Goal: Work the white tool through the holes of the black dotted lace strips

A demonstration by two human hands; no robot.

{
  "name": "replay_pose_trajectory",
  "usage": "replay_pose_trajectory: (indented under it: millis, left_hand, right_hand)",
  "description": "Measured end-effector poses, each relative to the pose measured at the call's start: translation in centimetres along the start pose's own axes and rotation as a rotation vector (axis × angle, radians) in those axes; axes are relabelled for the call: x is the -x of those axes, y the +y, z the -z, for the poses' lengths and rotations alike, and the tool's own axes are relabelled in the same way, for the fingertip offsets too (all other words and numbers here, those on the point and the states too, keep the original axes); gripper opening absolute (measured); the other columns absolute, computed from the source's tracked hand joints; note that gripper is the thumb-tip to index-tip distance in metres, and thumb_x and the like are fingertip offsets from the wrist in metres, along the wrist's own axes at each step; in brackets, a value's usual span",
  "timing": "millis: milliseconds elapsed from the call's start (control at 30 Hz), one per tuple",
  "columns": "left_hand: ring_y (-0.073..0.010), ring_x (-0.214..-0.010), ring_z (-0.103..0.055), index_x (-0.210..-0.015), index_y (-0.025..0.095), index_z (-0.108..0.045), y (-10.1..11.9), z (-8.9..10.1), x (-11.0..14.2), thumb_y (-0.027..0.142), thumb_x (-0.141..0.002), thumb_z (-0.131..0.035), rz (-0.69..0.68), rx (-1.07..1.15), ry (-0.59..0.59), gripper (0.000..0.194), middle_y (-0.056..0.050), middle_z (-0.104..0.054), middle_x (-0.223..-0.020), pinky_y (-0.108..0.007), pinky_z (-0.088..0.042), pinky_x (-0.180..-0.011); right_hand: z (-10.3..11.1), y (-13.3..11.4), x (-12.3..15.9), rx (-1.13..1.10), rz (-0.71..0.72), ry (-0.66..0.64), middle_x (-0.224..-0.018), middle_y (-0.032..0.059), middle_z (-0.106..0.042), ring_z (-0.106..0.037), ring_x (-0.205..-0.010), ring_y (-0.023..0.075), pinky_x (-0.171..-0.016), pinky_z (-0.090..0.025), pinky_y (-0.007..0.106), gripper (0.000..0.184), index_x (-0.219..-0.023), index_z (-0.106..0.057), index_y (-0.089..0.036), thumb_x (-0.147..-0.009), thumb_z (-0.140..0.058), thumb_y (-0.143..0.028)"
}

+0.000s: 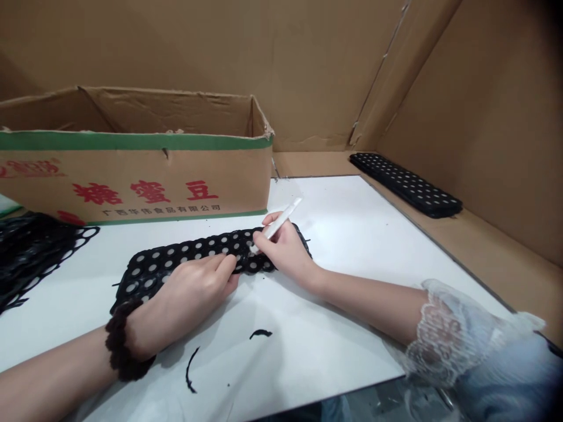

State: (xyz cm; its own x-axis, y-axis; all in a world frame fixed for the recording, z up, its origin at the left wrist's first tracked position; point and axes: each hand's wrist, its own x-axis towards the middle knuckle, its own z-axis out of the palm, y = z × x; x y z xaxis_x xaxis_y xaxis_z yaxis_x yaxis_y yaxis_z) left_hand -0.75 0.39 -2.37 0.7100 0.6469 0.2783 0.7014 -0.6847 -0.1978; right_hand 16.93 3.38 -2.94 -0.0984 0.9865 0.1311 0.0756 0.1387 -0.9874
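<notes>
A thick black rectangular piece point(152, 264) with rows of round pale dots, perhaps holes, lies on the white board in front of me. My left hand point(197, 284) rests over its near edge, fingers curled and closed on it; the fingertips are partly hidden. My right hand point(288, 252) pinches a slim white pen-shaped tool point(281, 218), tilted, its lower end touching the black piece just right of my left fingers. What kind of tip the tool has is too small to tell. Two thin black scraps point(191, 370) lie on the board nearer to me.
A large open cardboard box point(176, 170) with a green rim stands behind the piece. At left lies a heap of black ring-holed sheets point(33, 252). Another black dotted piece point(404, 184) rests by the right cardboard wall point(492, 140). The white board point(343, 351) ends at the front right.
</notes>
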Motion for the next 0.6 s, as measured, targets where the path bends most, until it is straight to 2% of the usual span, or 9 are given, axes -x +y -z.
replay_pose_trajectory:
  millis: [267, 400, 600]
  left_hand:
    - [-0.0141, -0.052, -0.053, -0.068, 0.017, -0.044, 0.45, 0.37, -0.06, 0.016, -0.084, -0.039, 0.025, 0.021, 0.026, 0.017, 0.0, -0.052, -0.059, -0.026, -0.035, -0.047]
    - [-0.0135, -0.052, -0.052, -0.067, 0.017, -0.044, 0.59, 0.35, -0.34, 0.017, -0.083, -0.038, 0.022, 0.003, 0.041, 0.018, 0.0, -0.052, -0.058, -0.025, -0.035, -0.047]
    - [-0.0141, -0.05, -0.051, -0.064, 0.017, -0.045, 0.68, 0.26, -0.58, 0.012, -0.081, -0.038, -0.004, 0.012, 0.063, 0.02, 0.0, -0.052, -0.056, -0.026, -0.036, -0.048]
  right_hand:
    - [-0.12, 0.11, 0.56, 0.175, 0.075, -0.07, -0.061, -0.0066, -0.04, -0.041, -0.053, 0.0089, -0.052, -0.036, 0.023, 0.018, -0.083, -0.036, -0.021, -0.071, -0.05, -0.024]
    - [-0.14, 0.24, 0.51, 0.2, 0.053, -0.064, -0.061, -0.0061, -0.04, -0.041, -0.054, 0.0094, -0.053, -0.036, 0.024, 0.015, -0.08, -0.036, -0.021, -0.072, -0.048, -0.025]
    - [-0.57, 0.26, 0.72, 0.319, 0.148, -0.057, -0.064, -0.0047, -0.04, -0.039, -0.057, 0.0102, -0.055, -0.033, 0.025, 0.012, -0.072, -0.034, -0.021, -0.07, -0.045, -0.021]
